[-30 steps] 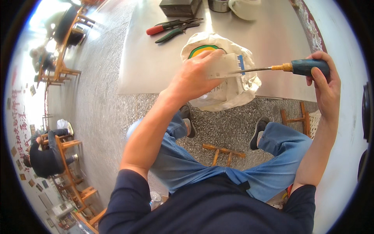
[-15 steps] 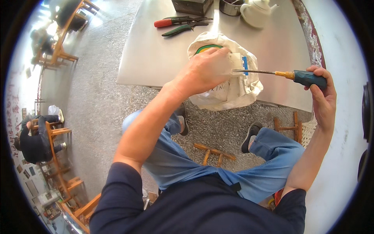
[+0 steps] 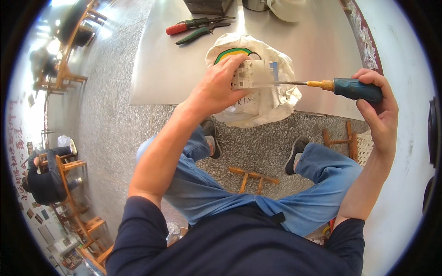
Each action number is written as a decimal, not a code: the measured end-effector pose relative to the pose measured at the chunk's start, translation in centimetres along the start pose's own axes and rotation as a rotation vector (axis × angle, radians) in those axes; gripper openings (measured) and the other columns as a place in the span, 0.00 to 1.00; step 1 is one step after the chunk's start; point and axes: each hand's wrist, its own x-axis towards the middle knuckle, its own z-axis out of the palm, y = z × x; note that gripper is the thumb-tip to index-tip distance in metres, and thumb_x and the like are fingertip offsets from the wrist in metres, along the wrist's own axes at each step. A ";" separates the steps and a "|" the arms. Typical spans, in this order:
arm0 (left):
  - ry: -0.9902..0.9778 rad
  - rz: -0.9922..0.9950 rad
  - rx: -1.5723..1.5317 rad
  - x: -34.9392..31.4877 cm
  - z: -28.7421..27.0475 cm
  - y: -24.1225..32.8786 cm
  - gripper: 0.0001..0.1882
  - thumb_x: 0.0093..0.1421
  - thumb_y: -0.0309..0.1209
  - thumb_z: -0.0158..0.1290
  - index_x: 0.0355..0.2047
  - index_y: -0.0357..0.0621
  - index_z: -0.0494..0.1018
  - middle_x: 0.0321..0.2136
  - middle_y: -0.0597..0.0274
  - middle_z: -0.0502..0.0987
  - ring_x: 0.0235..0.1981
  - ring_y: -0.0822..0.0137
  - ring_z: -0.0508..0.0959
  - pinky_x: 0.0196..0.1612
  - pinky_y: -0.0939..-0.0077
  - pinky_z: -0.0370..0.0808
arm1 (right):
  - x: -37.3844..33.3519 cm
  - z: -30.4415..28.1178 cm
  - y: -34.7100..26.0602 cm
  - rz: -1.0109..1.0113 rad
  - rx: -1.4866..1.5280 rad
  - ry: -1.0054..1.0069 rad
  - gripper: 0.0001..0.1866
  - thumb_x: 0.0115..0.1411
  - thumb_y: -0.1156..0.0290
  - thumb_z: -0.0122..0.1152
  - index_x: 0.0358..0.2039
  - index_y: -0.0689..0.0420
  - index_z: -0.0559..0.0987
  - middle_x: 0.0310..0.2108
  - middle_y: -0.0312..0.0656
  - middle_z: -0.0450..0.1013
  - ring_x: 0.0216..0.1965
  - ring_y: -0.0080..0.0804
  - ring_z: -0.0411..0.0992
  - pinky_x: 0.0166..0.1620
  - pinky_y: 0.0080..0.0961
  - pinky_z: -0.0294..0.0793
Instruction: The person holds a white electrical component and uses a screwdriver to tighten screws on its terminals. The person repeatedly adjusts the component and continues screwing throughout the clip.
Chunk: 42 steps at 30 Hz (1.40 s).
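My left hand grips a white, boxy circuit breaker with a blue part on its right side. Thumb and fingers hold it from the left, above a cream cloth bag that has a green and yellow print. In my right hand is a screwdriver with a dark teal handle, lying level and pointing left. Its blurred tip reaches the breaker's right side; whether it touches I cannot tell.
Red- and green-handled pliers or snips lie on the metal table, near a dark box, a metal pot and a white teapot. A white wall stands close on the right. A person sits far left.
The view has shifted, so the table's things sit further left and up. My left hand has turned the breaker, showing its slotted face. The screwdriver still points at its right side.
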 end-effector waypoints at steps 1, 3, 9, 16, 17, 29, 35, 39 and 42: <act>-0.007 0.008 0.001 0.0 0.0 0.0 0.37 0.49 0.27 0.71 0.60 0.42 0.70 0.53 0.48 0.77 0.55 0.47 0.77 0.57 0.60 0.75 | -0.1 0.1 -0.2 -0.013 -0.006 -0.002 0.21 0.57 0.87 0.58 0.52 0.61 0.75 0.53 0.45 0.71 0.56 0.31 0.71 0.61 0.28 0.70; -0.009 0.017 0.018 -0.1 -0.1 0.0 0.37 0.49 0.28 0.71 0.60 0.43 0.70 0.53 0.48 0.78 0.54 0.48 0.77 0.56 0.61 0.76 | -0.1 0.5 -0.6 -0.033 -0.046 0.017 0.21 0.57 0.88 0.58 0.52 0.61 0.75 0.53 0.45 0.71 0.55 0.31 0.71 0.60 0.26 0.70; -0.012 -0.014 0.008 -0.3 0.0 -0.3 0.36 0.50 0.26 0.71 0.60 0.44 0.70 0.52 0.51 0.78 0.53 0.53 0.79 0.54 0.62 0.79 | -0.5 0.8 -1.2 -0.052 -0.101 0.023 0.22 0.56 0.89 0.58 0.51 0.61 0.75 0.52 0.43 0.71 0.53 0.28 0.71 0.54 0.21 0.71; -0.050 -0.032 0.003 -0.1 -0.2 -0.1 0.37 0.49 0.25 0.72 0.60 0.44 0.70 0.52 0.53 0.77 0.53 0.57 0.79 0.56 0.63 0.79 | -0.6 1.1 -1.2 -0.058 -0.092 0.043 0.21 0.56 0.88 0.58 0.51 0.61 0.75 0.51 0.40 0.72 0.49 0.23 0.71 0.50 0.18 0.71; -0.061 -0.043 -0.001 -0.1 -0.3 -0.1 0.37 0.50 0.25 0.72 0.60 0.45 0.70 0.53 0.53 0.77 0.54 0.57 0.79 0.57 0.64 0.79 | -0.6 1.1 -1.2 -0.056 -0.086 0.046 0.21 0.56 0.88 0.58 0.51 0.61 0.75 0.50 0.39 0.72 0.49 0.23 0.71 0.50 0.18 0.71; -0.084 -0.109 -0.118 -0.2 -0.1 -0.5 0.38 0.51 0.20 0.70 0.62 0.44 0.68 0.54 0.54 0.76 0.55 0.64 0.79 0.58 0.66 0.81 | -0.7 -0.1 -0.6 -0.103 -0.111 -0.035 0.26 0.52 0.85 0.54 0.54 0.57 0.74 0.54 0.47 0.69 0.56 0.32 0.71 0.60 0.28 0.73; -0.097 -0.125 -0.112 -0.1 -0.3 -0.4 0.38 0.51 0.20 0.70 0.62 0.42 0.68 0.55 0.53 0.75 0.56 0.63 0.78 0.58 0.65 0.81 | -0.4 0.0 -0.6 -0.169 -0.154 -0.070 0.26 0.52 0.85 0.55 0.54 0.56 0.74 0.54 0.47 0.69 0.55 0.33 0.71 0.59 0.28 0.74; -0.076 -0.085 -0.122 -0.1 -0.2 -0.4 0.38 0.50 0.25 0.71 0.61 0.44 0.69 0.53 0.53 0.77 0.54 0.56 0.79 0.57 0.63 0.78 | -0.2 0.2 -0.6 -0.244 -0.170 -0.087 0.26 0.52 0.85 0.54 0.53 0.56 0.74 0.54 0.47 0.69 0.56 0.33 0.71 0.60 0.29 0.72; -0.091 -0.051 -0.080 0.1 -0.5 -0.4 0.38 0.51 0.20 0.70 0.62 0.42 0.68 0.54 0.54 0.75 0.56 0.63 0.78 0.60 0.64 0.80 | -0.1 0.2 -0.7 -0.243 -0.160 -0.100 0.25 0.52 0.86 0.53 0.52 0.56 0.74 0.55 0.47 0.68 0.57 0.34 0.70 0.62 0.32 0.71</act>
